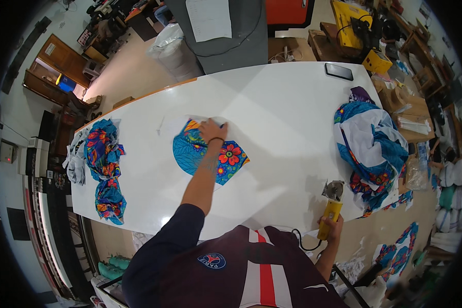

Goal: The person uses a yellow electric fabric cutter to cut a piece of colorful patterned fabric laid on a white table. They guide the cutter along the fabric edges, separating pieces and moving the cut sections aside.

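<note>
A piece of bright floral fabric (190, 151), blue with red, orange and yellow flowers, lies flat near the middle of the white table. My left hand (210, 131) rests on its upper edge, fingers apart and pressing down on the cloth. In my right hand (334, 226) is a yellow electric fabric cutter (331, 211) with a round metal blade head. I hold it by its body near the table's front edge, to the right of the fabric piece and apart from it. Its black cord hangs down beside my shirt.
On the white table (272, 113), a large heap of blue, white and floral fabric (369, 138) lies at the right. Bunched floral pieces (105, 154) and pale scraps (77, 159) lie at the left. A phone (339, 71) sits at the far right edge, near cardboard boxes (413, 115).
</note>
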The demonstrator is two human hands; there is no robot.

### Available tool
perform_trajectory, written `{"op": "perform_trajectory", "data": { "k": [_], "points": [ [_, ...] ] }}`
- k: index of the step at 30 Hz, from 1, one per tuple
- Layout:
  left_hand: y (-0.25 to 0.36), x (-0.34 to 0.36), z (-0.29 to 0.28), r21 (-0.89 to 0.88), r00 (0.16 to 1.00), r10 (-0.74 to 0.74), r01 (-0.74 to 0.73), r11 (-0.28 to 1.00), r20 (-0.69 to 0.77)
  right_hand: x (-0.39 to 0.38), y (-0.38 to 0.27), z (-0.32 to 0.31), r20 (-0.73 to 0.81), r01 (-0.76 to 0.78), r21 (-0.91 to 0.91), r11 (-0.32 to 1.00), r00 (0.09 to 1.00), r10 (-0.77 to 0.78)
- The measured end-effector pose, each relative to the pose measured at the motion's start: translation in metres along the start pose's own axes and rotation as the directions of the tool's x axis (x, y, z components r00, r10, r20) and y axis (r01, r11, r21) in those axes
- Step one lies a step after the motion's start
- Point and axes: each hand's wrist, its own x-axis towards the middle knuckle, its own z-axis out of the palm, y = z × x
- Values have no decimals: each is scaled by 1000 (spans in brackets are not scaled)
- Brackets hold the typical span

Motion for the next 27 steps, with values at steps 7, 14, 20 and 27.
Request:
{"op": "perform_trajectory", "data": {
  "k": [7,14,20,27],
  "points": [
    [116,-114,-13,-733,399,906,-658,174,-143,-3,0,-3,-25,-7,30,1000,1000,8],
    [46,-172,-26,-261,695,701,-655,709,159,-5,-10,6,-30,12,-26,1000,999,-13],
    [-37,-190,-51,-124,760,572,-564,817,309,-1,-4,1,-27,9,-73,997,1000,-11],
    [-122,-249,-71,-107,876,337,-320,941,346,-22,-5,19,-36,58,-457,888,996,-84]
  ]
}}
